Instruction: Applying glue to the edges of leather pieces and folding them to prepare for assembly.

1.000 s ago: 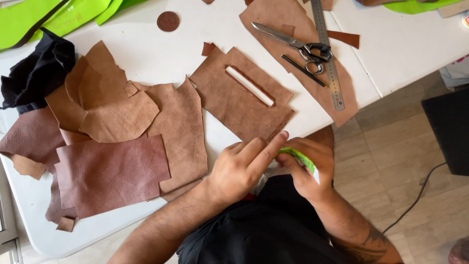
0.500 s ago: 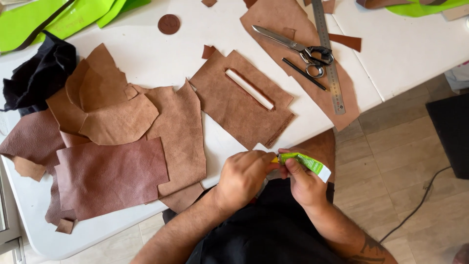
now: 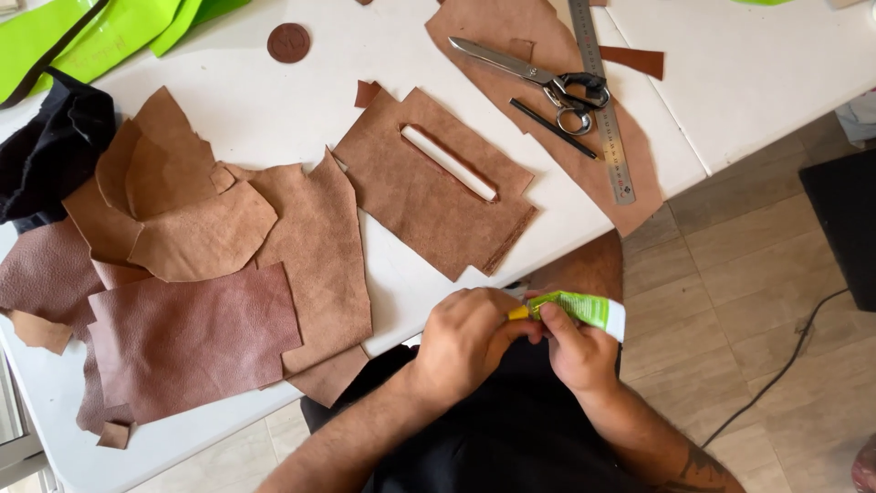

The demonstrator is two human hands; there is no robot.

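Right now I see both hands meeting just off the near edge of the white table [image 3: 228, 110], above my lap. My right hand [image 3: 577, 351] is wrapped around a small green-and-white tube [image 3: 584, 310], fingers closed on its body, the white end sticking out to the right. My left hand [image 3: 465, 340] is closed too, fingertips pinched at the tube's yellow nozzle end [image 3: 518, 312]; whether it grips a cap there or just the tip, I cannot tell. The tube sits tilted, nearly level, between the two hands, clear of the tabletop.

On the table just beyond the hands lies a tan suede piece [image 3: 429, 192] with a long slot cut in it, and a white stick [image 3: 449, 162] lying in that slot. Left of it are overlapping leather scraps [image 3: 301, 246], a reddish-brown leather panel [image 3: 192, 338] nearest me, and a black cloth [image 3: 50, 151] at the far left. Further back right, a larger brown leather piece [image 3: 511, 36] carries tailor's shears [image 3: 534, 75], a dark pencil-like tool [image 3: 552, 128] and a steel ruler [image 3: 602, 100]. A round leather disc [image 3: 288, 43] sits near bright green sheets [image 3: 100, 36] at the top left.
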